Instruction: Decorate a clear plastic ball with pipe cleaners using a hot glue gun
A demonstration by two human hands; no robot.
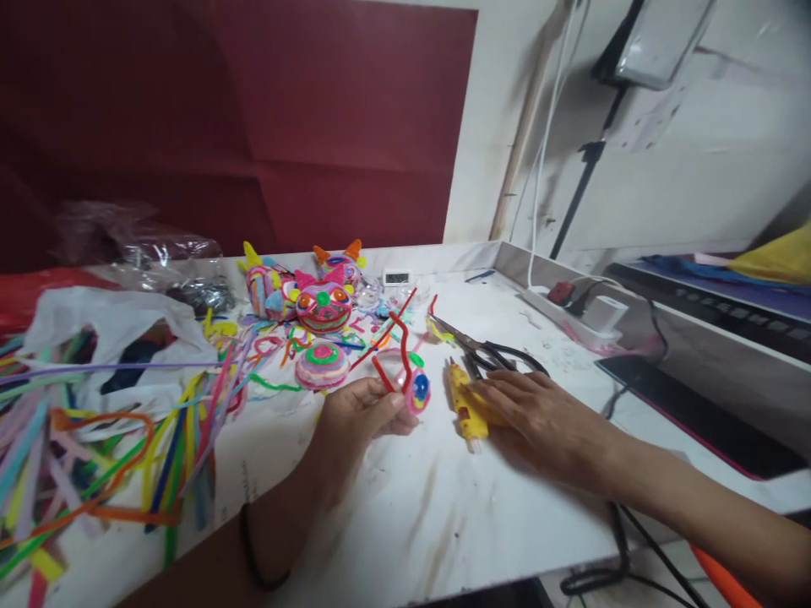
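Left hand (361, 414) pinches a small coiled disc (418, 391) between thumb and fingertips, held just above the table (443, 507). The disc is pink with a blue centre, and a bent red pipe cleaner (400, 350) sticks up from it. Right hand (538, 414) lies flat, fingers open, resting on the back end of a yellow glue gun (465, 405) that lies on the table; not closed around it. Black scissors (487, 350) lie just behind the gun, blades pointing left. Behind the left hand: a pink-green coiled dome (322, 363) and 1 round face figure (323, 306). Loose pipe cleaners (114, 456) are heaped at far left.
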